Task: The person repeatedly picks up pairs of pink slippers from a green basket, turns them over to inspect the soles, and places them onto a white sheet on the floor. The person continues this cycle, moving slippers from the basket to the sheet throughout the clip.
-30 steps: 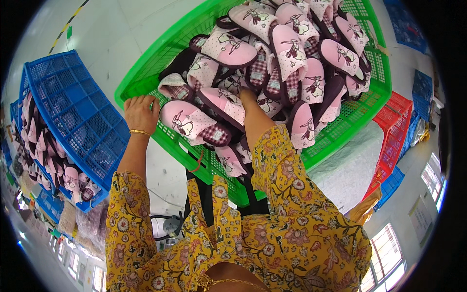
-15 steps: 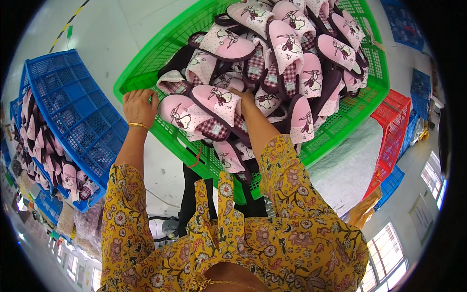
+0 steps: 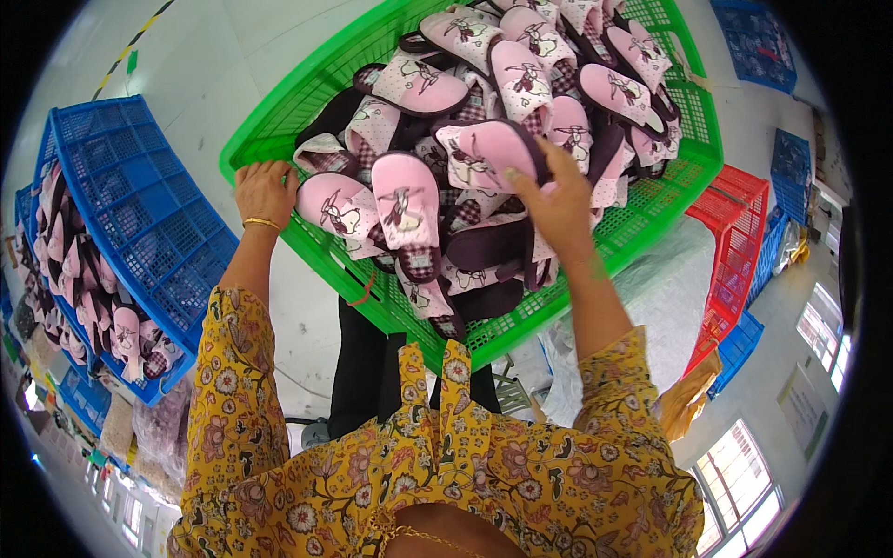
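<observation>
A green plastic basket (image 3: 279, 119) stands before me, heaped with pink slippers that have dark soles, checked linings and a printed cartoon figure. My left hand (image 3: 265, 193) is closed over the basket's left rim, fingers curled on the edge. Over the middle of the heap, my right hand (image 3: 563, 200) grips a pink slipper (image 3: 479, 160) by its toe end, thumb on the near side. Left of it another slipper (image 3: 406, 200) lies with its toe pointing away from me. Some slippers lie sole up, such as a dark one (image 3: 487, 244) just below the held slipper.
On the left stands a tilted blue crate (image 3: 139, 214), with more pink slippers (image 3: 79, 270) beside it. A red crate (image 3: 735, 260) and a clear plastic-wrapped bundle (image 3: 642, 312) are at the right. Further blue crates (image 3: 758, 42) stand at the far right.
My right hand has come up out of the heap and moved right, now with a slipper in it. A slipper near the basket's front has turned. The left hand stays on the rim.
</observation>
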### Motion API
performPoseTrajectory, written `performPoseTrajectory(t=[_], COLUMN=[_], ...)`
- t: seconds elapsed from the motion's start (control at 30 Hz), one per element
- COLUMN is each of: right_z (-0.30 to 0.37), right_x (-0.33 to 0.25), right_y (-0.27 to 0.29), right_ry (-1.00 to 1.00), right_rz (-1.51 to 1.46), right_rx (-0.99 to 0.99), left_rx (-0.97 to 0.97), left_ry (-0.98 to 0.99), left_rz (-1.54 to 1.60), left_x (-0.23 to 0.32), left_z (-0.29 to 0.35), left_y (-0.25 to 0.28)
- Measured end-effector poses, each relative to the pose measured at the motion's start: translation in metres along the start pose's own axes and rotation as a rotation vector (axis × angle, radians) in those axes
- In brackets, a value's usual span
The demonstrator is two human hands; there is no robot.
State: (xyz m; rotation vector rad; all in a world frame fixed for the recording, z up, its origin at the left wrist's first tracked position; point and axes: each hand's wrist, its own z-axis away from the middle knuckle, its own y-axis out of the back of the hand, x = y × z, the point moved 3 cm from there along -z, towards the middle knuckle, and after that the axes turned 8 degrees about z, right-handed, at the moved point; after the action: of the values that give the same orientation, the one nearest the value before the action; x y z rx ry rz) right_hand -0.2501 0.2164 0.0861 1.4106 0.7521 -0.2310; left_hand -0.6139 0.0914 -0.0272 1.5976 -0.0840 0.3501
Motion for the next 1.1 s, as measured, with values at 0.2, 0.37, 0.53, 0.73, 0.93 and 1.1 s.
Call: performPoseTrajectory(t=[0.2,0.37,0.53,0.73,0.93,1.1], right_z=[-0.053,-0.064,-0.029,0.062,0.091,0.123], right_x=[0.003,0.044,0.035,0.008,0.004,0.02], right_y=[0.062,-0.019,-0.067,-0.073,-0.069,-0.067], right_ry=[-0.236,-0.041,0.376,0.039,-0.095,-0.295], right_rz=[-0.233,0.174,0.58,0.156,0.325,0.186], right_rx=[-0.698,-0.997,-0.246,-0.156,-0.055,-0.106], left_rx=[-0.031,-0.008,-0.007,-0.079,-0.067,-0.297], left_ry=[0.016,-0.017,0.01,0.037,0.043,0.246], left_rz=[-0.007,-0.005,0.002,-0.024,0.458,0.563], left_x=[0.005,0.004,-0.004,0.0,0.079,0.184], left_z=[0.0,-0.004,0.005,-0.001,-0.03,-0.008], left_y=[0.0,-0.003,-0.003,-0.006,-0.026,-0.109])
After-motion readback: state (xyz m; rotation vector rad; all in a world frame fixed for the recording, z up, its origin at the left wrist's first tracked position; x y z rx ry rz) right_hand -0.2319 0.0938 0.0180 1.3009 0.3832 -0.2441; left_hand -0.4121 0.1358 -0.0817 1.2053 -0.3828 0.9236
